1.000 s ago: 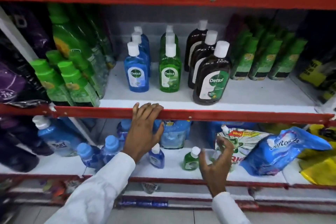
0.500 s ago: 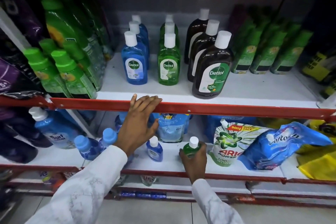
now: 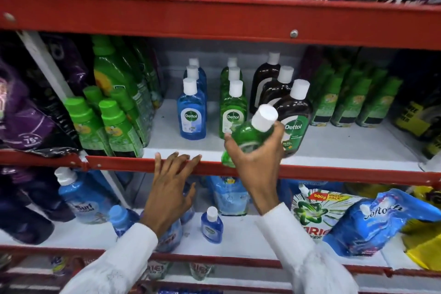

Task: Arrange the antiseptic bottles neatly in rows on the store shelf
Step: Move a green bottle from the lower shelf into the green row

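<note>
Our right hand [image 3: 256,157] has its fingers [image 3: 278,132] wrapped round a small green bottle [image 3: 248,135], tilted, cap up-right, above the middle shelf [image 3: 334,148] lip; its label and base are hidden. Left hand [image 3: 170,188] fingers spread on the red rail [image 3: 119,164]. Behind: blue row [image 3: 192,112], green row [image 3: 232,107], brown row [image 3: 290,112]. A small blue bottle [image 3: 212,228] stands below.

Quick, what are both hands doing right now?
Left hand: open, fingers on the red shelf rail.
Right hand: closed around a small green bottle.
</note>
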Demonstrator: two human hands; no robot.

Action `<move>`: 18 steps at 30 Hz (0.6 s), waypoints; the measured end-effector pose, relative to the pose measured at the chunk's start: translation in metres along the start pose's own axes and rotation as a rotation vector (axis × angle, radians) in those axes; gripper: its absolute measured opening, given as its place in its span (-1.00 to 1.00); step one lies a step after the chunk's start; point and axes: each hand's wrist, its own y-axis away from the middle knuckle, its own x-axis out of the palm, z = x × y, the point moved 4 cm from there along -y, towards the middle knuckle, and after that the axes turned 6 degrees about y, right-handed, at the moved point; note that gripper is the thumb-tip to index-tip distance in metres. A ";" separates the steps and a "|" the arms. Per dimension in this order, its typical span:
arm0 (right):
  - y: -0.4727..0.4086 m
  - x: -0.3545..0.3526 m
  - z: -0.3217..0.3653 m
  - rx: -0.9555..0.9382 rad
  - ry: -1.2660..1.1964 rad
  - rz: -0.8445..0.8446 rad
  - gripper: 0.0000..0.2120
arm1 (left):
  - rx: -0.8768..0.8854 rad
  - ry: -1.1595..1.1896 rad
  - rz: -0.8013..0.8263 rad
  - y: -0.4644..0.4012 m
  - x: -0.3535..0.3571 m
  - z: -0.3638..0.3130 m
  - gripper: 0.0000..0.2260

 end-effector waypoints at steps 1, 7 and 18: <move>-0.010 0.010 0.004 0.003 0.027 0.007 -0.35 | 0.006 0.009 -0.001 0.000 0.000 0.000 -0.38; -0.042 0.048 -0.008 0.080 0.241 0.044 -0.44 | 0.040 0.050 0.012 0.001 -0.003 0.005 -0.38; -0.034 0.049 -0.021 -0.021 0.326 -0.018 -0.11 | 0.104 0.015 0.011 0.001 -0.007 0.010 -0.32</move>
